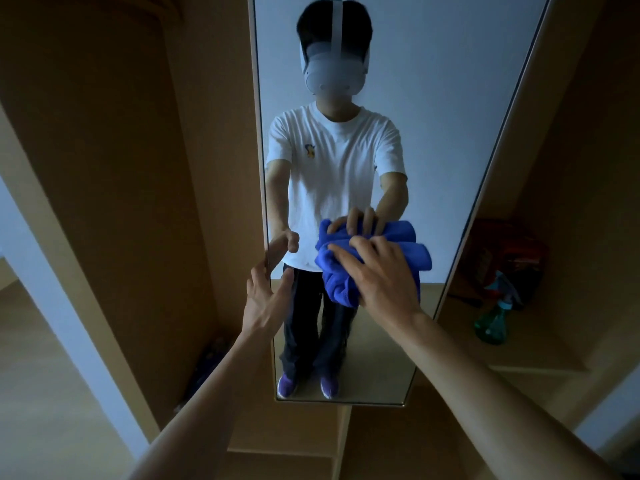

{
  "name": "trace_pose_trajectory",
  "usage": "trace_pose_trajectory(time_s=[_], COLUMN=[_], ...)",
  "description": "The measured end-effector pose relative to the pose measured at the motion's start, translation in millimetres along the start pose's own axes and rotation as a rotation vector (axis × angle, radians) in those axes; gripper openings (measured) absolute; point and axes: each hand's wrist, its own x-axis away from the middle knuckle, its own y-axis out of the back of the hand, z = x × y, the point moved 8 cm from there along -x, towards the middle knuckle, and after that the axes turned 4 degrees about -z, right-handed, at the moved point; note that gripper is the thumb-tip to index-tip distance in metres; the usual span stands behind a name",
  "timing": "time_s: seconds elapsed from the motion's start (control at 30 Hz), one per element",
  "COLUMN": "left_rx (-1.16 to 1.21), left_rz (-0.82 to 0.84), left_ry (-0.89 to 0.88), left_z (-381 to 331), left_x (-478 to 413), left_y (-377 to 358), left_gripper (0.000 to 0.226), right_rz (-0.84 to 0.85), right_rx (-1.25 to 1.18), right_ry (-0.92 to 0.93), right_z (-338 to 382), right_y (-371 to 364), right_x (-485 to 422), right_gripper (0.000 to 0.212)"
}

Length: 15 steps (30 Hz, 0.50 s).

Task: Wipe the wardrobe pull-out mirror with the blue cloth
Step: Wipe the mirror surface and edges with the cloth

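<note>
The tall narrow pull-out mirror (433,133) stands out from the light brown wooden wardrobe (114,168). The right hand (384,271) holds the crumpled blue cloth (337,271) with bent fingers and presses it on the glass, about the middle of the mirror's height. The left hand (265,299) grips the mirror's left edge, thumb in front, fingers behind. A green spray bottle (491,323) stands on the wardrobe shelf (540,355) at right.

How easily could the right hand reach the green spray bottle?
Probably easily: the green plastic spray bottle stands on the open shelf beside the wardrobe mirror, nothing between, but the right hand grips the blue cloth.
</note>
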Motion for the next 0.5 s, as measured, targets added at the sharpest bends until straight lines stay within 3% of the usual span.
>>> trace_pose_trajectory(time_s=[0.27, 0.5], left_rx=[0.063, 0.056], left_rz=[0.002, 0.01], left_ry=[-0.062, -0.032], left_z=[-5.1, -6.6], left_x=[5.7, 8.8], left_y=[-1.1, -3.0], left_gripper=[0.087, 0.095], right_rz=[0.15, -0.029], right_rx=[-0.073, -0.06], right_ry=[0.008, -0.061], right_z=[2.5, -32.2], right_y=[-24.7, 23.3], right_x=[34.1, -5.7], right_gripper=[0.066, 0.052])
